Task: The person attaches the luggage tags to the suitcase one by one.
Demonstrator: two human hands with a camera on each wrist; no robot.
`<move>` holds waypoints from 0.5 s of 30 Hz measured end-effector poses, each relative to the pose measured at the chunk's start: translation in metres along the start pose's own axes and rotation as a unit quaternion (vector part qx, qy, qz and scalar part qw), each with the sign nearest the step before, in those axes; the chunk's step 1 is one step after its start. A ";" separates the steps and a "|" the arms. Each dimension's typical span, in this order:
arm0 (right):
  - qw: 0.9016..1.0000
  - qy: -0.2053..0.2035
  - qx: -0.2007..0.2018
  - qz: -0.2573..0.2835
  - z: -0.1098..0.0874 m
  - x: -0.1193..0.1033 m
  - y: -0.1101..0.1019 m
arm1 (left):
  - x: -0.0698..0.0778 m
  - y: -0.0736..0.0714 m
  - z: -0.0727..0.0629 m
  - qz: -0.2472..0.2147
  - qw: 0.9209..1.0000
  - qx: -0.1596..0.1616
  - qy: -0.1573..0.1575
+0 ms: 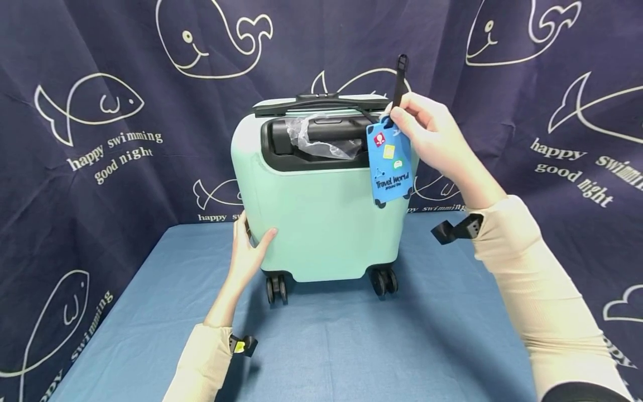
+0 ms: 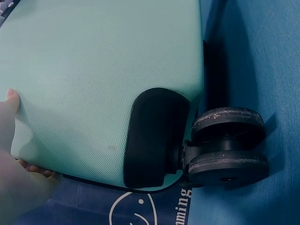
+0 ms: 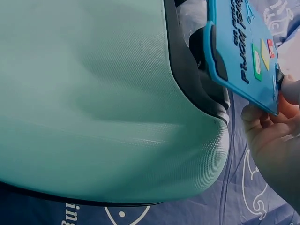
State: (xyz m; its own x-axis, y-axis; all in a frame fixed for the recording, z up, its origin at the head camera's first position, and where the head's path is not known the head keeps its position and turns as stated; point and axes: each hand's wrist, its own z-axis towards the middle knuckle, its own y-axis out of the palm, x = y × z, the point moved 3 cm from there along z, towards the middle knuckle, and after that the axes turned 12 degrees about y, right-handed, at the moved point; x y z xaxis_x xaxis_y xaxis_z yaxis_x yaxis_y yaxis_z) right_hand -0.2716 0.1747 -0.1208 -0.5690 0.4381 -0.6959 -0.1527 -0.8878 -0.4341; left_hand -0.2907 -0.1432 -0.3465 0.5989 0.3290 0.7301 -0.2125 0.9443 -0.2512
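Note:
A mint green suitcase (image 1: pixel 326 223) stands upright on its black wheels (image 1: pixel 276 288). My left hand (image 1: pixel 247 251) grips its lower left edge, thumb on the front face and fingers round the side; the left wrist view shows that thumb (image 2: pixel 12 99) on the shell. At the suitcase's upper right, my right hand (image 1: pixel 427 125) pinches a blue luggage tag (image 1: pixel 389 162) by its top end. The tag's black strap (image 1: pixel 400 81) sticks up above the fingers, its free end loose. In the right wrist view the tag hangs beside the black handle recess (image 3: pixel 187 75).
Clear plastic wrap (image 1: pixel 321 142) covers part of the suitcase's black pull handle (image 1: pixel 334 129). A blue cloth (image 1: pixel 326 346) covers the table. Behind it hangs a dark blue curtain (image 1: pixel 125 206) with white fish and whale drawings.

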 end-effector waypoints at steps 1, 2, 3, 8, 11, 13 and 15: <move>1.000 0.000 -0.004 0.000 0.003 0.000 0.001 | 0.000 0.000 0.000 0.001 1.000 0.000 0.000; 1.000 0.001 -0.007 0.001 0.006 -0.001 0.001 | -0.001 0.000 0.001 0.002 1.000 0.000 0.001; 1.000 -0.001 -0.009 -0.002 0.008 -0.001 0.002 | -0.001 0.000 0.001 0.002 1.000 -0.001 0.002; 1.000 0.005 -0.020 0.006 0.020 -0.003 0.004 | -0.001 0.000 0.001 0.001 1.000 0.001 0.005; 0.999 0.009 -0.024 0.021 0.026 -0.003 0.006 | -0.001 0.000 -0.001 0.000 1.000 0.004 0.005; 0.999 0.011 -0.027 0.031 0.031 -0.003 0.008 | -0.001 0.000 -0.001 0.001 1.000 0.005 0.005; 0.999 0.013 -0.032 0.040 0.035 -0.003 0.009 | -0.001 0.000 -0.001 0.001 1.000 0.004 0.006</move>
State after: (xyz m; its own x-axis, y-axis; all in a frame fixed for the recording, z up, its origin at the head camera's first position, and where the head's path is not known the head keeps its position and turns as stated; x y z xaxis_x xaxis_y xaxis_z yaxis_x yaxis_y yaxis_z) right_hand -0.2994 0.1607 -0.1024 -0.5561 0.3699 -0.7443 -0.0549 -0.9099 -0.4112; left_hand -0.2902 -0.1434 -0.3481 0.6072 0.3308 0.7224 -0.2202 0.9437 -0.2470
